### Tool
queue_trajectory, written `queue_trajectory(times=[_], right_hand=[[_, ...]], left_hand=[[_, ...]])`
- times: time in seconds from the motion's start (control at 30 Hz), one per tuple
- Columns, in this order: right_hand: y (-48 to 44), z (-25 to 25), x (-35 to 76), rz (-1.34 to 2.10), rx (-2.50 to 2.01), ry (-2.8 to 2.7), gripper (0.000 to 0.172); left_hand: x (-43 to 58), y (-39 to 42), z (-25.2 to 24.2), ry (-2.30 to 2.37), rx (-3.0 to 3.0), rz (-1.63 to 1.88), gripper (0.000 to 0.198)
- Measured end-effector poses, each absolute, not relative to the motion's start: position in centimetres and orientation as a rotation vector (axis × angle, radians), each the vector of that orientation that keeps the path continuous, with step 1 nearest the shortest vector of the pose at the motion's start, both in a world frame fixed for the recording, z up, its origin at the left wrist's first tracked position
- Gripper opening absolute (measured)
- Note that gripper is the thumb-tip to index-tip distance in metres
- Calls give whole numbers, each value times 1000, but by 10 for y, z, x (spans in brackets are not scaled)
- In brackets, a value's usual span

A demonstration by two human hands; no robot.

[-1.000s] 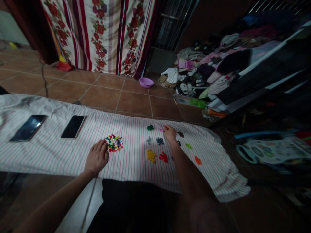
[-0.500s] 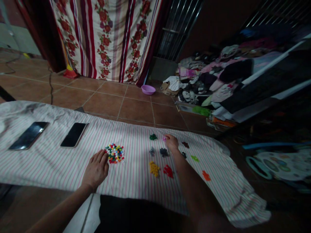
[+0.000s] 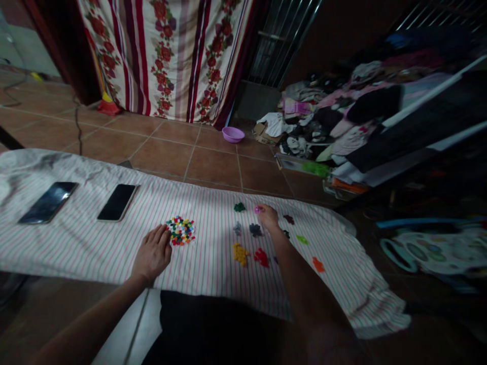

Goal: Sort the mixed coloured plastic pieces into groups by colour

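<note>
My left hand lies flat on the striped cloth, its fingers stretched out and touching the left edge of a mixed pile of tiny coloured pieces. My right hand is at the far side of the cloth, fingertips pinched on a small pink piece. Around it are little heaps sorted by colour: dark green, light grey, dark grey, yellow, red, brown, lime green and orange. My right forearm partly hides other dark pieces.
Two phones lie on the left part of the cloth. Beyond the cloth's far edge, a purple basin stands on the tiled floor. Heaped clothes fill the right background, and a patterned curtain hangs behind.
The camera view has shifted slightly, so the cloth sits a little higher in the picture. Both hands stay nearly in place, the right one still at the pink piece.
</note>
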State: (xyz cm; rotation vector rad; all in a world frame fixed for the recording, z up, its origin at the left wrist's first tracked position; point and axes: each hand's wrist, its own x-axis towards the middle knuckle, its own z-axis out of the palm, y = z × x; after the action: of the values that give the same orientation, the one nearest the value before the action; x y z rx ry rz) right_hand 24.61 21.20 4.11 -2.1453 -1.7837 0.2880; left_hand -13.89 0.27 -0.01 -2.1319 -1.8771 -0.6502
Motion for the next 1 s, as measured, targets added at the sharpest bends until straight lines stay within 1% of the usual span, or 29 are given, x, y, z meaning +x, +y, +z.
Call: queue_trajectory(times=[0.17,0.3,0.43,0.53,0.63,0.77,1.0], right_hand=[[208,48,240,174,-2054,-1802,43],[201,54,215,131,-1838,-1826,41],[185,54,168,243,-1561,-1901,36],[164,49,126,393,-1352,-1999,34],[140,40,86,548,-1241,-2074,30],[117,30,47,638,-1204,-2160,27],[103,17,39,542,-1446,-2120,27]], left_hand=[[-138,3,0,-1894,-2129,-639,36],[-138,2,4,-1946,-2156,-620,37],[-137,2,7,-1981,-2168,-625,37],[-136,3,7,-2003,-2161,-646,38],[-136,3,5,-2012,-2161,-659,39],[-137,3,3,-2016,-2175,-678,41],[-138,4,-1,-2041,-2205,-705,52]])
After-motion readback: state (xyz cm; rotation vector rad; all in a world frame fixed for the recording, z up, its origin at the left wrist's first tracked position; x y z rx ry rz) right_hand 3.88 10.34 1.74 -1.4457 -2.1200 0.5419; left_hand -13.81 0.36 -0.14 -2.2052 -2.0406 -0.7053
